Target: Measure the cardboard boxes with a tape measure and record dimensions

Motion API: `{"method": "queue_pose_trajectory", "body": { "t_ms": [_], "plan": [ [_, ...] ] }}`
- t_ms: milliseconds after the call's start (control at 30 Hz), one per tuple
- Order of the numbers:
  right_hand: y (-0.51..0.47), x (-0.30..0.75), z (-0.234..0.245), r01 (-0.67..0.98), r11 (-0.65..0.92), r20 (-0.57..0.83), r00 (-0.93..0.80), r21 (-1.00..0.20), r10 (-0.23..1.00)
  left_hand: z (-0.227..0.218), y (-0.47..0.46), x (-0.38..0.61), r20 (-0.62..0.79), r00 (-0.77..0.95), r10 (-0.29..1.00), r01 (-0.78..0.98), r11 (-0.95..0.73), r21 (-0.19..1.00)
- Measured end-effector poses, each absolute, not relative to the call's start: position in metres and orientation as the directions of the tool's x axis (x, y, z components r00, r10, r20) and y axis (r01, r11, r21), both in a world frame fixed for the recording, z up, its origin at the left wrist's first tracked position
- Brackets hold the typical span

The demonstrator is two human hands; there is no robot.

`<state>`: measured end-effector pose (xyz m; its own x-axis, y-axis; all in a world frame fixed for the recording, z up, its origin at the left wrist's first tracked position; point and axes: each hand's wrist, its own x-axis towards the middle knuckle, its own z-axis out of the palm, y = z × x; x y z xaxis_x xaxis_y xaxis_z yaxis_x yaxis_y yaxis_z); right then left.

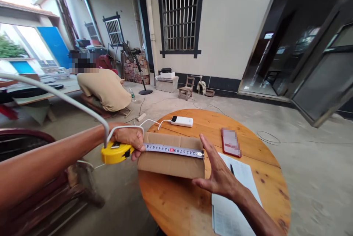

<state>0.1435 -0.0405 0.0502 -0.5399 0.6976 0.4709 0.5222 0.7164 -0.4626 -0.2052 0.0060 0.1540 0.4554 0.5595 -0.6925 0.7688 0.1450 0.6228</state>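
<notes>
A yellow tape measure (116, 153) is gripped by my left hand (129, 138) at the left end of a flat cardboard box (171, 164). Its white blade (173, 150) stretches rightwards over the top of the box. My right hand (217, 171) stands against the box's right end with fingers straight and together, touching the blade's tip. The box lies on the left part of a round wooden table (179, 203).
On the table lie a white power bank (182, 121) with a white cable, a red phone (231, 142), and a sheet of paper (234, 199) with a pen. A person in a beige shirt (106, 89) crouches at the left. A small wooden chair (186, 89) stands by the far wall.
</notes>
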Motion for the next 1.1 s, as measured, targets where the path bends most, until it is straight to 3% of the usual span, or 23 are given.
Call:
{"method": "queue_pose_trajectory", "body": {
  "t_ms": [633, 1100],
  "plan": [
    [-0.040, 0.142, 0.055, 0.583, 0.740, 0.487, -0.565, -0.337, 0.666, 0.149, 0.008, -0.214, -0.702, 0.428, 0.569, 0.795, 0.132, 0.592],
    [-0.037, 0.144, 0.056, 0.599, 0.725, 0.451, -0.573, -0.340, 0.685, 0.150, 0.001, -0.228, -0.639, 0.536, 0.552, 0.729, 0.079, 0.680]
  ]
}}
